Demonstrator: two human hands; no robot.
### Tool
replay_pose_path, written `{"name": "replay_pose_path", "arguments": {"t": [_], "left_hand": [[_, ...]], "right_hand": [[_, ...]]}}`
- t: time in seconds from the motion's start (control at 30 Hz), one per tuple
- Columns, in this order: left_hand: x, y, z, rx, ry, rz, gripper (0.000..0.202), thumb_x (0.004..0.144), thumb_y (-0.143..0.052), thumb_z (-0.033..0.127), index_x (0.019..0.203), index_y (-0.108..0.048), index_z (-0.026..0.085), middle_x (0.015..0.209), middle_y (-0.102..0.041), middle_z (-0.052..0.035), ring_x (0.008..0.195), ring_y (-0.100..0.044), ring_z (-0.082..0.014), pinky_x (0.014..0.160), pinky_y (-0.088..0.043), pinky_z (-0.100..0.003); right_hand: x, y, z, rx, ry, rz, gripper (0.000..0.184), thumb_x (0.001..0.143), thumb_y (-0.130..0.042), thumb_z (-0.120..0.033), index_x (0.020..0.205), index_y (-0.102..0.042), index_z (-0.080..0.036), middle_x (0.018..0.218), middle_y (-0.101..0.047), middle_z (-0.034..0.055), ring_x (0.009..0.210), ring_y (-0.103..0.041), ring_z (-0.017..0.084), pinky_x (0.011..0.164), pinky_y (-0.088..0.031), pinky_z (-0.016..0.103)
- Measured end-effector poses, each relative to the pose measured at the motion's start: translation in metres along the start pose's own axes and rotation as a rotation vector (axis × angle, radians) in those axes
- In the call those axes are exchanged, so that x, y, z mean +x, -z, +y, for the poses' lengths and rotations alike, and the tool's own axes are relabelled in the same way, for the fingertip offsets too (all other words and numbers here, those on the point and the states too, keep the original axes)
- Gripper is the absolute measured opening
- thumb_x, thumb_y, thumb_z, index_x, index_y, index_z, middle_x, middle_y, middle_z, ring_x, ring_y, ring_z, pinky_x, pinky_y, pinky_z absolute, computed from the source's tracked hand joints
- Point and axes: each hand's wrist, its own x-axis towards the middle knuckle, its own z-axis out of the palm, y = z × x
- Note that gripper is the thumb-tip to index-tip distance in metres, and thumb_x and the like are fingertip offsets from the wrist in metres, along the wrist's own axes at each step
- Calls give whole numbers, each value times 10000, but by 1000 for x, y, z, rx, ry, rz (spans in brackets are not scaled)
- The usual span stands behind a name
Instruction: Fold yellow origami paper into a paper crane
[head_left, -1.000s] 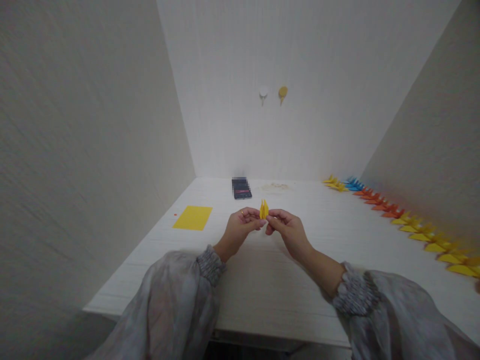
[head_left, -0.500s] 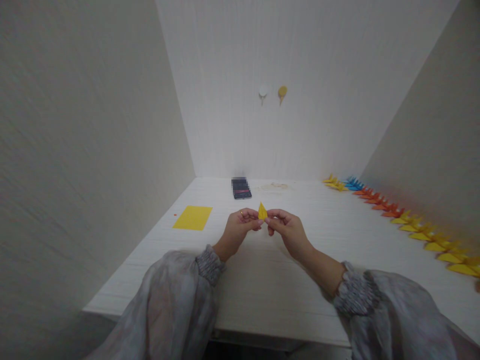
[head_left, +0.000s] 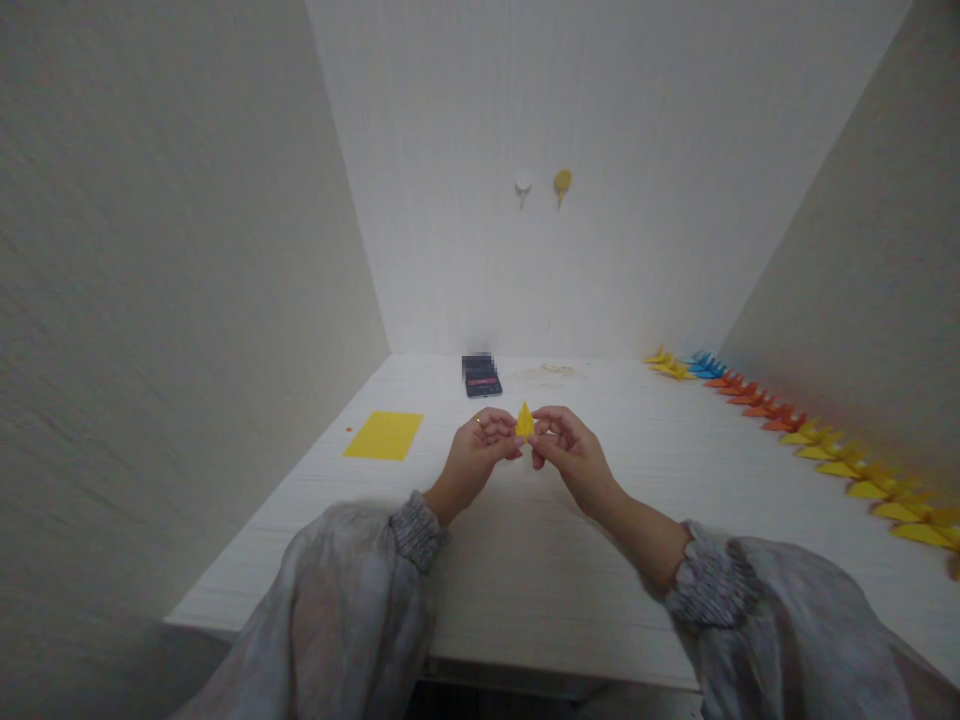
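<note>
The left hand (head_left: pixel 476 450) and right hand (head_left: pixel 576 450) pinch a yellow folded paper (head_left: pixel 525 424) between them, its tip toward twelve o'clock — apparently mid-fold. The next move seems to call for matched edges, firmly creased; a yellow sheet (head_left: pixel 384 436) lies at nine.

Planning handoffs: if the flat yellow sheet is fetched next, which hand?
Left, probably: the left hand is nearer the flat yellow sheet, which lies on its side; the right hand is farther. Both hold the folded yellow paper.
</note>
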Motion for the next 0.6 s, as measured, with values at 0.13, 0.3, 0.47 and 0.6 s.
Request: {"name": "replay_pose_path", "arguments": {"t": [0.13,0.3,0.47,0.6], "left_hand": [[0,1,-1,-5,-24,-24,266,630,-626,231,835,-474,156,671,-533,27,544,-527,-70,563,-440,-224],[0,0,0,-28,-25,-56,299,638,-622,245,868,-444,176,688,-535,28,553,-539,-77,557,-446,-226],[1,2,-1,-14,-28,-61,288,642,-619,237,880,-474,169,695,-528,23,563,-543,-78,559,-442,-223],[1,3,-3,-4,-42,-82,242,653,-608,226,863,-506,160,694,-537,19,561,-545,-78,563,-443,-226]], "right_hand": [[0,1,0,-25,21,2,270,674,-599,-294,910,-487,-226,720,-498,-38,465,-494,66,451,-404,225],[-1,1,-2,-66,23,-2,209,686,-589,-305,844,-484,-217,767,-503,-29,469,-506,64,447,-402,223],[-1,3,-1,-79,3,-25,165,698,-577,-292,823,-510,-208,706,-511,-32,469,-517,75,466,-404,234],[-1,4,0,-50,-8,-26,140,689,-587,-258,803,-539,-194,575,-532,-42,477,-521,94,505,-409,250]]}}
